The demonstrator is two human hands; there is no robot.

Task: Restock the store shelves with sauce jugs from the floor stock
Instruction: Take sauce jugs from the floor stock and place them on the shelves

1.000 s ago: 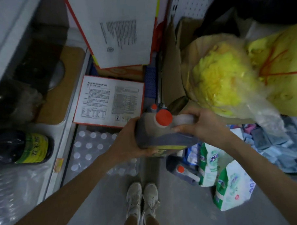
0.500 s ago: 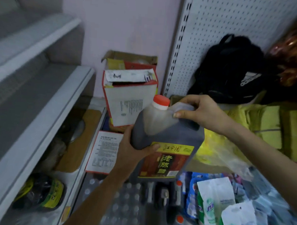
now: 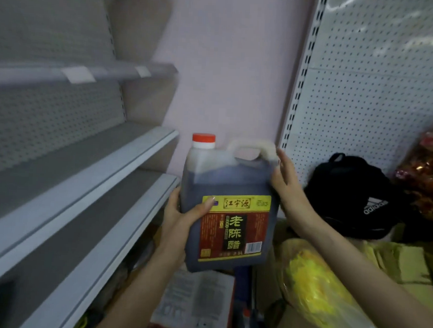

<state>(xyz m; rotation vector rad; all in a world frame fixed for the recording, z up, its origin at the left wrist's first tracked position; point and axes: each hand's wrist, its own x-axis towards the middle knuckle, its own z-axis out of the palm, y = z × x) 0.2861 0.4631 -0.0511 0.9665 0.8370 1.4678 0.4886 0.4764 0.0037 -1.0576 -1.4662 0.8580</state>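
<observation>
A shop: tiered metal display shelves (image 3: 90, 183) with price-tag strips and pegboard backing (image 3: 377, 96).

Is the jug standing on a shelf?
No, the jug is in the air beside the shelves, with the left hand gripping it and the right hand against its side.

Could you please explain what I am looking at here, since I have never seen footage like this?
No machine here: a person wears one wide-angle camera on the head, looking forward and down at their own hands. The left hand grips the lower side of a dark sauce jug, thumb across its label; the right hand presses flat against the other side, by the handle. The jug is roughly upright, orange cap on. Grey shelves stand to the left; a black backpack and a yellow bag lie to the right.
</observation>
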